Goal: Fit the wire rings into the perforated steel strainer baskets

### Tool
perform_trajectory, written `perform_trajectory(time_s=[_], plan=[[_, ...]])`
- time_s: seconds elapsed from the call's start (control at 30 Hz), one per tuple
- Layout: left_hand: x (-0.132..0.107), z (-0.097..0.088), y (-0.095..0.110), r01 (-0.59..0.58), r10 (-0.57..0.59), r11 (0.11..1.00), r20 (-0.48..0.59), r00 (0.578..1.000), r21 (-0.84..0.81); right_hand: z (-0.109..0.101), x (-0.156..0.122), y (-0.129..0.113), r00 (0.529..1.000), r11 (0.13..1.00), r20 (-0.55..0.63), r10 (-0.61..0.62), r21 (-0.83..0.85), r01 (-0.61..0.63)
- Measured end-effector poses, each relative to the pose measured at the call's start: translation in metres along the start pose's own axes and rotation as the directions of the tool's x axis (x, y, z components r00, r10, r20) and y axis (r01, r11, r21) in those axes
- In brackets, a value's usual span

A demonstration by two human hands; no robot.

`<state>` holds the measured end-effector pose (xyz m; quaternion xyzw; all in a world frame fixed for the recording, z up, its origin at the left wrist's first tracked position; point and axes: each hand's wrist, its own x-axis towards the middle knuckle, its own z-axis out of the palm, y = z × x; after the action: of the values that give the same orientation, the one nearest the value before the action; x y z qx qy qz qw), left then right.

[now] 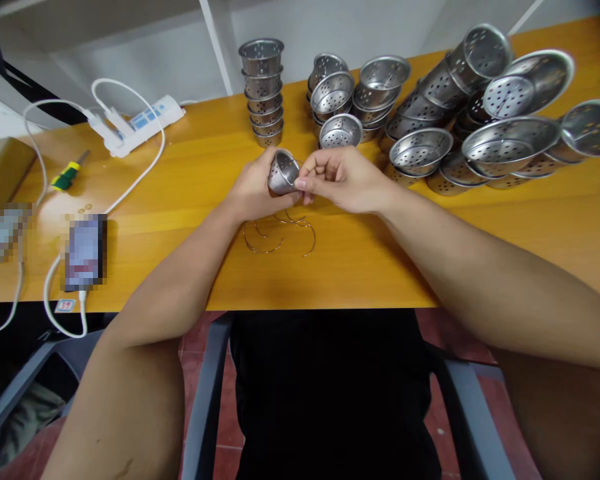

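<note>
My left hand (255,187) is wrapped round a small perforated metal cup (282,175), tilted with its mouth facing up and toward me. At the cup's right rim my right hand (335,177) is closed in a pinch. A thin wire, only partly visible, runs between the rim and those fingertips. On the table just below the hands lie several thin curved wires (265,251), loose and overlapping. The cup's lower side is hidden by my left palm and fingers.
An upright stack of perforated cups (263,93) stands behind the hands. More metal cups and strainers (425,150) crowd the back right. To the left are a power strip (147,127) with white cables, a screwdriver (67,175) and a phone (84,252).
</note>
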<state>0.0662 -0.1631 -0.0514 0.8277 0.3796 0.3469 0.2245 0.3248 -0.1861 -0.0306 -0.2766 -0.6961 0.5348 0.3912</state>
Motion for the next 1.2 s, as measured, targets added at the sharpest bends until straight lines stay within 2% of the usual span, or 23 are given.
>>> perform_trajectory(time_s=[0.1,0.2,0.27,0.33,0.43,0.5,0.73,0.87,0.97,1.2], plan=[[0.001,0.002,-0.004,-0.019,0.019,1.000,0.020,1.000,-0.020,-0.003,0.001,0.005,1.000,1.000,0.003,-0.019,-0.019,0.019],[0.003,0.006,-0.013,-0.036,0.035,0.999,-0.013,0.999,-0.037,-0.006,0.004,0.019,0.990,0.994,-0.100,-0.096,-0.054,0.091],[0.004,0.007,-0.019,-0.025,0.023,0.999,-0.058,0.998,-0.035,-0.008,0.005,0.029,0.971,0.982,-0.179,-0.158,-0.136,0.134],[0.004,0.007,-0.025,-0.013,0.010,0.999,-0.092,0.996,-0.032,-0.009,0.005,0.035,0.954,0.949,-0.201,-0.223,-0.269,0.165],[0.005,0.006,-0.029,-0.009,0.004,0.999,-0.115,0.993,-0.043,-0.008,0.001,0.035,0.936,0.858,-0.139,-0.324,-0.459,0.229],[0.005,0.006,-0.029,-0.008,0.003,0.999,-0.110,0.994,-0.045,-0.006,-0.002,0.033,0.931,0.810,-0.078,-0.357,-0.522,0.267],[0.004,0.010,-0.020,-0.018,0.013,0.996,-0.053,0.999,-0.092,0.001,-0.005,0.039,0.947,0.807,0.030,-0.320,-0.515,0.289],[0.005,0.013,-0.030,-0.055,0.056,0.993,0.001,0.998,-0.100,0.002,-0.006,0.040,0.951,0.801,-0.020,-0.308,-0.544,0.248],[0.007,0.012,-0.039,-0.097,0.097,0.995,-0.014,0.995,-0.019,0.002,-0.007,0.036,0.949,0.794,-0.096,-0.300,-0.577,0.193],[0.006,0.009,-0.047,0.005,-0.004,1.000,-0.044,0.999,0.027,-0.008,-0.004,0.033,0.954,0.755,-0.205,-0.219,-0.655,0.032]])
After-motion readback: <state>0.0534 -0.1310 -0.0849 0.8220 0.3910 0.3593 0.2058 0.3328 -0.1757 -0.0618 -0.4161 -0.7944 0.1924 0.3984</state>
